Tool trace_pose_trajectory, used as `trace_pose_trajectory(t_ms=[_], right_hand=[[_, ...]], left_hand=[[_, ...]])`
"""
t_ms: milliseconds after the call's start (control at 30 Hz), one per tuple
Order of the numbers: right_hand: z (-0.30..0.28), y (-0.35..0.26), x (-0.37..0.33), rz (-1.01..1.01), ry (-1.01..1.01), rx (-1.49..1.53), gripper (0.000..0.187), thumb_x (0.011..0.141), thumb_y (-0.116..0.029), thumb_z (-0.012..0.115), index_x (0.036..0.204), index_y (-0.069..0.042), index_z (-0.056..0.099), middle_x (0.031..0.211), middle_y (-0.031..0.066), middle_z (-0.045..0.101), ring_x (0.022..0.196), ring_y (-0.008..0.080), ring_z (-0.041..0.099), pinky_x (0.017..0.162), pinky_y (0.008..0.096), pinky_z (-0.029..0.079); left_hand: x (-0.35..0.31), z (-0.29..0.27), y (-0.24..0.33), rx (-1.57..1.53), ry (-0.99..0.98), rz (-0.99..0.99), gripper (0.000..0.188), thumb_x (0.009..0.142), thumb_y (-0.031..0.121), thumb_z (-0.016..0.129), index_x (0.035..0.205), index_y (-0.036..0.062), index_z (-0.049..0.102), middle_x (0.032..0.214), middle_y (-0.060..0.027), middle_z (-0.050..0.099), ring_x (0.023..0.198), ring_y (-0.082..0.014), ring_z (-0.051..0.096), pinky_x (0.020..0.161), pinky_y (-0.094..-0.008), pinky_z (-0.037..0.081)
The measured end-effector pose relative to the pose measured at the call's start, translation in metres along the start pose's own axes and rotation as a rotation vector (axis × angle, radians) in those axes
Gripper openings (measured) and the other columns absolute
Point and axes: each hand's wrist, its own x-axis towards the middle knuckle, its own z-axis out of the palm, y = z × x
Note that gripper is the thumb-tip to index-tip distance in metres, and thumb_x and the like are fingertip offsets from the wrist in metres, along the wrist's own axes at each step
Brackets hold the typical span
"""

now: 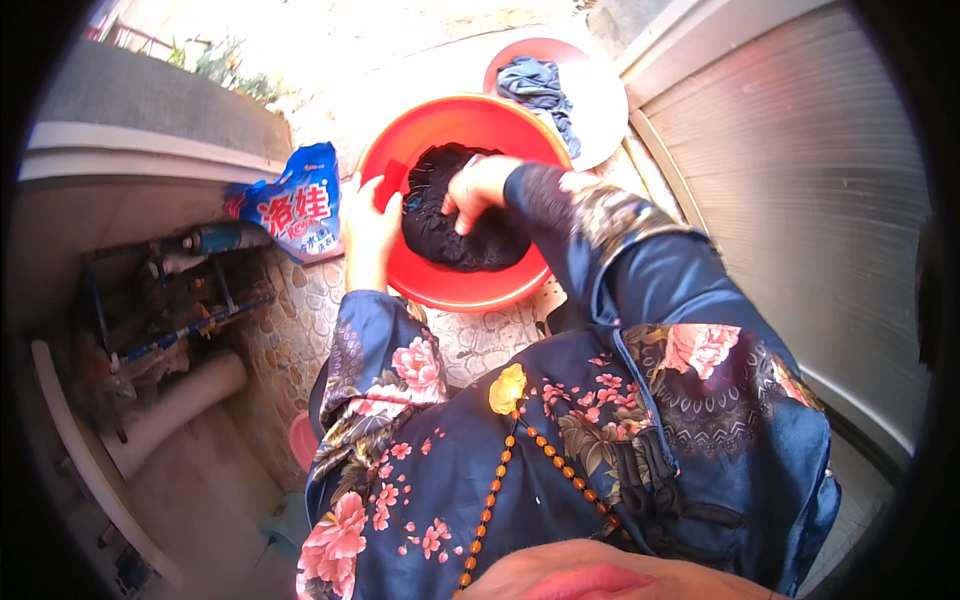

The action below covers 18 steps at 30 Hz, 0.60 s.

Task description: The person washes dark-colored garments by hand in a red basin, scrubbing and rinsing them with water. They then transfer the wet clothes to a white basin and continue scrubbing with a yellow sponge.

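A red plastic basin stands on the ground in front of me. Bunched inside it lies a black garment, with a few thin pale streaks on its left part. My left hand holds the basin's left rim, its fingers reaching over the edge. From the right, my right hand comes down into the basin with curled fingers closed on the upper part of the black garment. The fingertips partly sink into the dark folds.
Behind the basin sits a wide pale pink basin holding blue-grey clothes. A blue detergent bag stands left of my left hand. A dark metal rack is at left, a metal door panel at right.
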Motion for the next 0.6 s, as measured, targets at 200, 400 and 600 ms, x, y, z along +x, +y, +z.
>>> trace_pose_trajectory(t_ms=[200, 400, 600], right_hand=[[-0.033, 0.162, -0.048, 0.04, 1.029, 0.415, 0.053, 0.084, -0.047, 0.063, 0.121, -0.009, 0.062, 0.107, 0.0153, 0.068, 0.096, 0.0248, 0.065, 0.086, 0.0331, 0.05], [0.11, 0.251, -0.12, 0.076, 1.285, 1.57, 0.034, 0.09, -0.02, 0.063, 0.117, 0.0, 0.062, 0.107, 0.007, 0.067, 0.087, 0.0141, 0.063, 0.079, 0.0297, 0.052], [0.194, 0.221, -0.09, 0.356, 1.001, 1.908, 0.027, 0.09, -0.017, 0.062, 0.111, -0.001, 0.061, 0.103, 0.0068, 0.065, 0.078, 0.0145, 0.062, 0.072, 0.0303, 0.053]], left_hand=[[-0.003, -0.014, 0.003, -0.053, -0.074, -0.023, 0.037, 0.079, 0.023, 0.071, 0.111, 0.0041, 0.067, 0.117, -0.0227, 0.063, 0.113, -0.0365, 0.057, 0.1, -0.0398, 0.044], [-0.007, -0.014, 0.006, 0.019, -0.07, -0.056, 0.029, 0.081, 0.026, 0.071, 0.109, 0.0171, 0.071, 0.117, -0.0198, 0.063, 0.124, -0.0418, 0.047, 0.104, -0.0451, 0.039], [-0.015, -0.042, 0.0, -0.019, -0.19, -0.132, 0.026, 0.081, 0.022, 0.071, 0.107, 0.0166, 0.071, 0.124, -0.0253, 0.058, 0.129, -0.0404, 0.042, 0.107, -0.0435, 0.037]])
